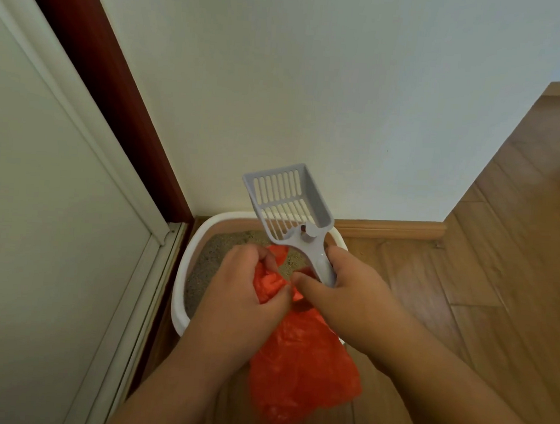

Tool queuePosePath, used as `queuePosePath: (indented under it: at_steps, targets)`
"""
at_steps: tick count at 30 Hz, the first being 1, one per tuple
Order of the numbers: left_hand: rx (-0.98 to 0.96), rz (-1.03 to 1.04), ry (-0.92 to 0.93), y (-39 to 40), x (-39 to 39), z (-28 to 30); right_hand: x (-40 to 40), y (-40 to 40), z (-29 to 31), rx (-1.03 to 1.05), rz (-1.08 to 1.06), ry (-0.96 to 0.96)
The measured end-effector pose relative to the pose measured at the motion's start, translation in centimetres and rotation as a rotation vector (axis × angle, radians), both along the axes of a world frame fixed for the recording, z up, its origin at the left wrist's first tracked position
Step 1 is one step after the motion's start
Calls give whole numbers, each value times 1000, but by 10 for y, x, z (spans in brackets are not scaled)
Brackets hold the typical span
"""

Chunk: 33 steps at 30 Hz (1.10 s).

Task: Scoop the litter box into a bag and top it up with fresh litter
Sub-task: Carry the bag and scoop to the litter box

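Both hands at the bag above the litter box.

One grey slotted scoop [289, 201], empty, its long axis upright, handle down, basket up toward the wall. Right hand [349, 288] grips its handle and pinches one crumpled orange bag [299, 354]; left hand [244, 288] fingers curl into the bag's top. One white box [182, 291], with sandy litter [210, 256], sits in the floor's corner.

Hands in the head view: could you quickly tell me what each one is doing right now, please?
Left hand: closed, gripping the top of the orange bag.
Right hand: closed round the grey scoop handle, fingers also touching the bag.
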<state>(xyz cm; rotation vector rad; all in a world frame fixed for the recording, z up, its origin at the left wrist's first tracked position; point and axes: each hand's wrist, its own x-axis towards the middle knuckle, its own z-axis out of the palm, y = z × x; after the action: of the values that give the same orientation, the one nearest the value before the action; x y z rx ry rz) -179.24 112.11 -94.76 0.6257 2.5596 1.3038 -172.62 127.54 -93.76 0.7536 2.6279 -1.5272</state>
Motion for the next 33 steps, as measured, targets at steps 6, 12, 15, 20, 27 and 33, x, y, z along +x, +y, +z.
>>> queuePosePath:
  at_steps: [6,12,15,20,27,33]
  targets:
    - [99,-73,-139,3,6,-2,1,-2,1,-94,40,-32]
    - [156,-147,-329,5,6,0,-1,2,-2,-187,32,-43]
    - [146,-143,-308,3,3,1,-2,7,-2,-223,-5,-27]
    - [113,-93,-250,-2,-7,0,-3,12,0,-229,-62,10]
    - [-31,1,-87,-14,-24,-2,-6,23,-5,-35,-93,-9]
    - [-277,36,26,-32,-40,-2,-4,44,-9,159,-138,-69]
